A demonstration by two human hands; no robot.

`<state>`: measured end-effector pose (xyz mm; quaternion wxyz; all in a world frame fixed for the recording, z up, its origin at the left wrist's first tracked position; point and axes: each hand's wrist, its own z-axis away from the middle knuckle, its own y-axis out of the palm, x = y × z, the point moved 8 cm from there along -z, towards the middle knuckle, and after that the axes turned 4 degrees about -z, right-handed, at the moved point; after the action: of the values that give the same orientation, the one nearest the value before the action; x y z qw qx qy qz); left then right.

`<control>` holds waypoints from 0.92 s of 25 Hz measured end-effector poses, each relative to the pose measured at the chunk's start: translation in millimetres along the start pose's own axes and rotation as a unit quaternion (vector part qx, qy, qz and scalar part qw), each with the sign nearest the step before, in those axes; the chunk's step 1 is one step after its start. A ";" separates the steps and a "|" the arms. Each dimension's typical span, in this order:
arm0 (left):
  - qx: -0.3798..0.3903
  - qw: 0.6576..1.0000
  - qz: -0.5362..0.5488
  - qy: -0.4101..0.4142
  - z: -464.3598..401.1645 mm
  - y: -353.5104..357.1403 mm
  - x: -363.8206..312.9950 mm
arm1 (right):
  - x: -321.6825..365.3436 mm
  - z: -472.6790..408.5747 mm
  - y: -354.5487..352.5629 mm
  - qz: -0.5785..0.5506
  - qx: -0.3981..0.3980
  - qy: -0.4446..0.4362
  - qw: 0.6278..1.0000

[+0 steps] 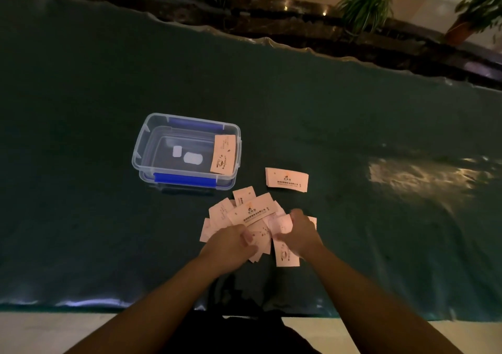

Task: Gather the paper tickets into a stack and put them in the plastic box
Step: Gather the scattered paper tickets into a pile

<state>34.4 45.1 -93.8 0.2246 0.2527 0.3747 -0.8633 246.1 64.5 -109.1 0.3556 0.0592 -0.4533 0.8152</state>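
Note:
Several pale pink paper tickets point(248, 212) lie in a loose fanned pile on the dark green table cover. My left hand point(231, 243) presses on the pile's near left side, fingers curled over tickets. My right hand point(297, 234) grips some tickets at the pile's right side. One ticket point(286, 179) lies alone, beyond the pile to the right. The clear plastic box point(141, 147) with blue latches stands open to the far left of the pile. One ticket point(223, 154) leans inside against its right wall.
The green cover point(353, 125) spans the whole table, with glare patches at the right. Two small white pieces point(188, 156) show on the box's floor. Potted plants point(364, 3) stand beyond the far edge. The near table edge point(81, 303) is close to my body.

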 end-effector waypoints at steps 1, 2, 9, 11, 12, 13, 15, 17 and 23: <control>-0.002 1.000 0.005 -0.008 -0.3 3.5 -2.2 | -1.9 -0.2 2.4 0.003 0.014 -0.005 1.000; -0.003 1.000 0.014 -0.020 -1.3 6.3 -2.6 | -2.7 -0.4 5.1 0.001 0.023 -0.009 1.000; -0.003 0.993 0.075 -0.088 2.1 49.0 -22.8 | -39.6 3.9 -10.3 -0.050 0.078 -0.028 0.995; 0.004 0.990 0.092 -0.103 1.8 64.6 -30.6 | -56.7 -0.1 -24.3 -0.029 0.082 -0.032 0.996; 0.009 0.989 0.102 -0.109 1.4 70.6 -32.9 | -61.5 -3.2 -31.8 -0.019 0.079 -0.036 0.996; 0.014 0.987 0.110 -0.113 0.2 76.5 -35.5 | -65.0 -7.8 -40.3 -0.011 0.074 -0.040 0.996; 0.017 0.984 0.127 -0.125 -3.3 88.6 -42.0 | -69.6 -21.1 -58.2 0.023 0.066 -0.057 0.996; 0.011 0.979 0.145 -0.142 -6.8 95.6 -45.5 | -67.0 -36.9 -71.4 0.107 0.060 -0.085 0.989; -0.012 0.962 0.206 -0.179 -17.9 102.6 -50.0 | -66.5 -51.8 -72.0 0.287 0.122 -0.159 0.937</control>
<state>137.0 5.2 -128.8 0.4639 0.1631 0.2785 -0.8250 352.6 94.2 -116.9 0.0204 0.0982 -0.3987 0.9116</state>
